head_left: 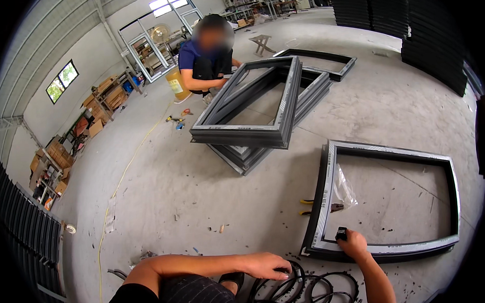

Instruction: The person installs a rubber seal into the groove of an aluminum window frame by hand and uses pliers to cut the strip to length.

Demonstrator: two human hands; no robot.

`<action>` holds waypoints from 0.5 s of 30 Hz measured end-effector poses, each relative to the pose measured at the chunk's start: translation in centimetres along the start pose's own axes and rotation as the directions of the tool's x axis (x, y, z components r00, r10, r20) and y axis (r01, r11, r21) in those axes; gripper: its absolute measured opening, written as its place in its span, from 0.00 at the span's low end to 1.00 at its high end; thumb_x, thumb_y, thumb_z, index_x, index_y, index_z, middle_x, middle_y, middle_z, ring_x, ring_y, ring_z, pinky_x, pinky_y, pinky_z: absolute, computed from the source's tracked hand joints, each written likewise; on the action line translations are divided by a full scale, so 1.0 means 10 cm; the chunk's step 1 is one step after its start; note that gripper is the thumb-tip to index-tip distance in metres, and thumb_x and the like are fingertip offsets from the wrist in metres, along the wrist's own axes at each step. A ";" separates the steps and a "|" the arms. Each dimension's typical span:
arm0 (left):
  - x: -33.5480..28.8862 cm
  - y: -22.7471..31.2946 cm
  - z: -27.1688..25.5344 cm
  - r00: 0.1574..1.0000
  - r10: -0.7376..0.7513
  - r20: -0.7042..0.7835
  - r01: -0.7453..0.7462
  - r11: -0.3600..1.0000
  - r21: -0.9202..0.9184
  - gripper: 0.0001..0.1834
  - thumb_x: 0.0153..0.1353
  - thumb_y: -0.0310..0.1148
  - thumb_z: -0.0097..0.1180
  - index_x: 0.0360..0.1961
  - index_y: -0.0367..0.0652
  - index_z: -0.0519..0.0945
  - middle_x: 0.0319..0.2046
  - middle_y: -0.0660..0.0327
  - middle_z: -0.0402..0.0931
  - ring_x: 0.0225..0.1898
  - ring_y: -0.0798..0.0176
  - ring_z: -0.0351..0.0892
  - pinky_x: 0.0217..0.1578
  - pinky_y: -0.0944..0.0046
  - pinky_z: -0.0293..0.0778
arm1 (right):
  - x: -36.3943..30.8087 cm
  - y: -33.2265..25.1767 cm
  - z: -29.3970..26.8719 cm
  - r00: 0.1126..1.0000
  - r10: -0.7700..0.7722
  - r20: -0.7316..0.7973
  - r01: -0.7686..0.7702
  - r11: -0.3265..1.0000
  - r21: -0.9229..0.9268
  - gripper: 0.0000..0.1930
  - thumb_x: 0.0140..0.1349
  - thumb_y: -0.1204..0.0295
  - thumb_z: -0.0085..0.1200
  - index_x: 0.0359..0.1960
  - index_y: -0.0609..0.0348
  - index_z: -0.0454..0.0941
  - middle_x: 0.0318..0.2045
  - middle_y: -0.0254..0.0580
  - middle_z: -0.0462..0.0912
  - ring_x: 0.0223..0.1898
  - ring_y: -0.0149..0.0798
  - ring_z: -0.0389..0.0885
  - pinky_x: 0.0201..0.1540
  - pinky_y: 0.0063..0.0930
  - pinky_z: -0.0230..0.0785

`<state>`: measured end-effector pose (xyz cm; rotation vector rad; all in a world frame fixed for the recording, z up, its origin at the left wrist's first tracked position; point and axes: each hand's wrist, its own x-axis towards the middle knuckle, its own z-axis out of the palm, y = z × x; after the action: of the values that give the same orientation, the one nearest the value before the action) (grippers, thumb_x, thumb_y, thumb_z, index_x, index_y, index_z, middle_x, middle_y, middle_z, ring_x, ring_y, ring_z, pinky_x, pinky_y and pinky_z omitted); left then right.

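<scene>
My right hand (355, 244) grips a small black block-like piece (341, 234) over the near bar of a dark grey window frame (398, 247) lying flat on the floor. Protective film with print covers the frame's top faces. My left hand (267, 266) is closed, fingers curled down beside a tangle of black rubber-like strip (323, 294); something dark shows at its fingertips, but I cannot make out what. Yellow-handled pliers (307, 207) lie across the frame's left bar, partly hidden under it. Inside the frame rests a clear plastic bag (344, 188).
Ahead, more frames (242, 134) are stacked crosswise, with another frame (344, 68) behind them. A co-worker (204, 54) crouches at the stack's far left, near hand tools (176, 119). A yellow cord (126, 169) runs along the floor. Black profiles (431, 38) are piled far right.
</scene>
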<state>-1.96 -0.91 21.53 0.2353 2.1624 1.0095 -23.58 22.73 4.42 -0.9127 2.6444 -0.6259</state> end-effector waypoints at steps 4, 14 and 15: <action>0.00 -0.05 0.04 1.000 0.023 -0.006 -0.023 1.000 0.002 0.24 0.66 0.49 0.45 0.53 0.41 0.72 0.47 0.52 0.74 0.51 0.50 0.72 0.51 0.56 0.68 | 0.01 0.00 0.01 1.000 0.015 0.016 -0.015 1.000 -0.014 0.19 0.48 0.56 0.57 0.32 0.61 0.77 0.28 0.55 0.81 0.35 0.57 0.80 0.39 0.48 0.72; 0.00 -0.04 0.06 1.000 0.016 0.022 -0.016 1.000 -0.009 0.24 0.66 0.48 0.46 0.52 0.40 0.73 0.47 0.51 0.75 0.49 0.49 0.73 0.49 0.55 0.69 | 0.00 -0.02 -0.02 0.999 0.027 0.020 -0.027 1.000 0.000 0.19 0.48 0.56 0.57 0.32 0.60 0.76 0.29 0.56 0.81 0.36 0.58 0.80 0.40 0.48 0.72; 0.00 -0.06 0.08 0.999 0.023 0.022 -0.022 1.000 -0.015 0.24 0.66 0.48 0.46 0.52 0.40 0.73 0.46 0.51 0.75 0.49 0.49 0.73 0.49 0.55 0.69 | 0.00 -0.02 -0.02 0.999 0.026 0.021 -0.026 1.000 0.002 0.19 0.48 0.56 0.57 0.32 0.60 0.76 0.29 0.56 0.81 0.36 0.58 0.80 0.40 0.48 0.72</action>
<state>-1.34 -0.87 20.75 0.2636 2.1359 1.0299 -23.59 22.63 4.66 -0.8776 2.6323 -0.6089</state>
